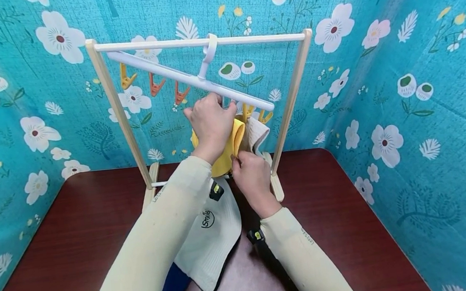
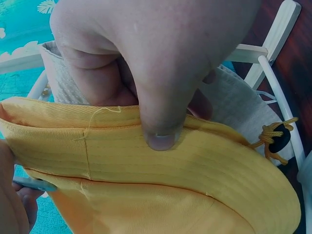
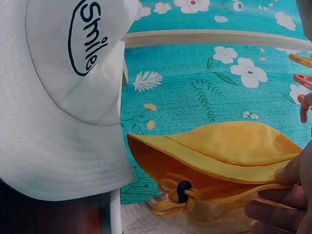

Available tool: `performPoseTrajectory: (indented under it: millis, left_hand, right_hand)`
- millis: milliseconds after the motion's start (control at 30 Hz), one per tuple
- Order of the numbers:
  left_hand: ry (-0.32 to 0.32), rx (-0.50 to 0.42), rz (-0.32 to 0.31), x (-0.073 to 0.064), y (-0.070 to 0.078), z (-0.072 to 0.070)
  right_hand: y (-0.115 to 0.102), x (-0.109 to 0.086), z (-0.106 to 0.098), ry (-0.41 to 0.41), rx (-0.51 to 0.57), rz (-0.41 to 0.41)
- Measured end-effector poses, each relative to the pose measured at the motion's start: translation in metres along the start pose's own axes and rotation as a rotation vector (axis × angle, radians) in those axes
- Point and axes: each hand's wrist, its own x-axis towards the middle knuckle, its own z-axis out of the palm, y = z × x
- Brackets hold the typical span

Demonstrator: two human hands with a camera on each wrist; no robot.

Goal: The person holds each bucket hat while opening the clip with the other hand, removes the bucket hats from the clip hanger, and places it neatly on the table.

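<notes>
A yellow bucket hat [image 1: 222,164] with a cord and black toggle [image 3: 183,192] hangs under the tilted white hanger [image 1: 157,70]. My right hand [image 1: 254,179] pinches its brim [image 2: 112,151] between thumb and fingers. Up at the hanger bar, my left hand [image 1: 212,125] pinches a blue-grey clip [image 2: 34,184] with thumb and finger, at the hat's upper edge. Right beside the yellow hat, a pale beige hat [image 1: 258,132] hangs from yellow clips [image 1: 248,111]. Part of the yellow hat is hidden behind my left hand.
The hanger hooks onto the top rail of a wooden rack [image 1: 293,96]. A yellow clip [image 1: 125,76] and orange clips [image 1: 156,84] dangle at its raised left end. Below, a white bucket hat [image 1: 222,241] marked "Smile" lies over something dark blue [image 1: 175,284] on the red-brown table [image 1: 93,236].
</notes>
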Motion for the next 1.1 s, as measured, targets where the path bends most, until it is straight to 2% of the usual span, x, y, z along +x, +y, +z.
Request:
performPoseTrajectory:
  millis: [267,633,867,1100]
  left_hand:
    - [-0.021,-0.003,-0.018,-0.0021,0.0,-0.0001]
    - [-0.011,-0.023,-0.006,0.001,0.0017,-0.0005]
    - [-0.022,-0.001,-0.013,0.0019,0.0024,0.0004]
    - [-0.033,0.009,-0.019,0.0026,0.0028,0.0015]
  right_hand:
    - [0.0018,-0.0037,0.0012,-0.016,-0.019,-0.003]
    - [0.0055,-0.0025,0.0033,-0.013,-0.025,-0.003]
    - [0.0049,-0.0036,0.0004,0.012,-0.032,-0.017]
    - [0.0067,-0.006,0.0014,0.002,-0.03,-0.001]
